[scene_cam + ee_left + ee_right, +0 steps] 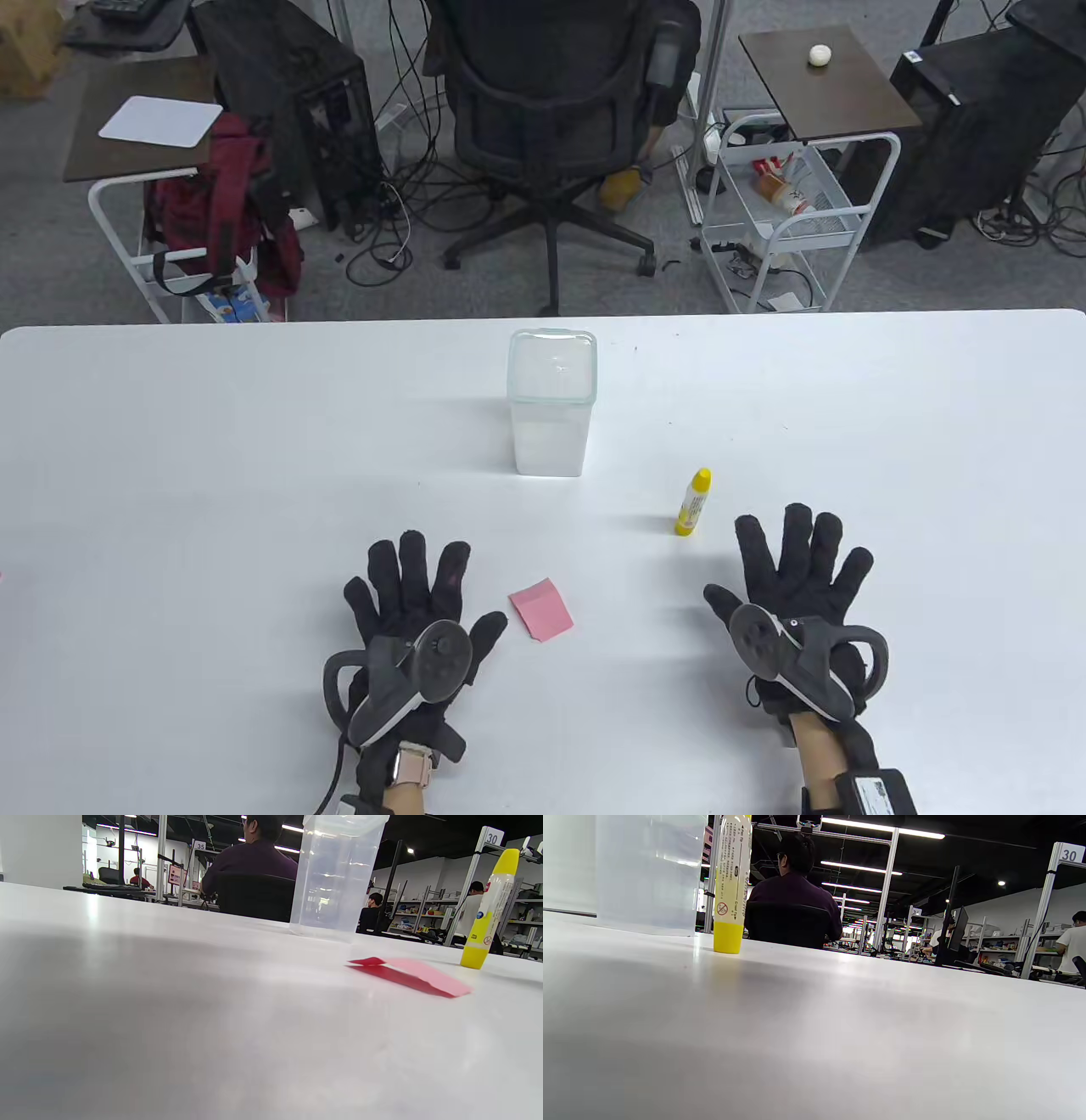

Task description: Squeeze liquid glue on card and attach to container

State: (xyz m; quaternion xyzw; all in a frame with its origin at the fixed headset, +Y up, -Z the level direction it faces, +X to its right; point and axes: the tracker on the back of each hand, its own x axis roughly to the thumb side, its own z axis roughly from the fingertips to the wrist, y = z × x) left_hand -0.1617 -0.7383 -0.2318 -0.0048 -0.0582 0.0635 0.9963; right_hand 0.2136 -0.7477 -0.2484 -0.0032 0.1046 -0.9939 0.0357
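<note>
A small pink card [541,609] lies flat on the white table [212,475], just right of my left hand [416,594]; it also shows in the left wrist view [418,976]. A yellow glue bottle [692,503] stands upright, just left of and beyond my right hand [797,569]; it shows in both wrist views [488,910] [731,885]. A tall clear lidded container [551,403] stands at the table's middle, beyond both hands [337,876] [649,872]. Both hands lie flat on the table, fingers spread, holding nothing.
The table's far edge runs behind the container. Beyond it stand a black office chair [543,127] and a white wire cart [789,212] on the floor.
</note>
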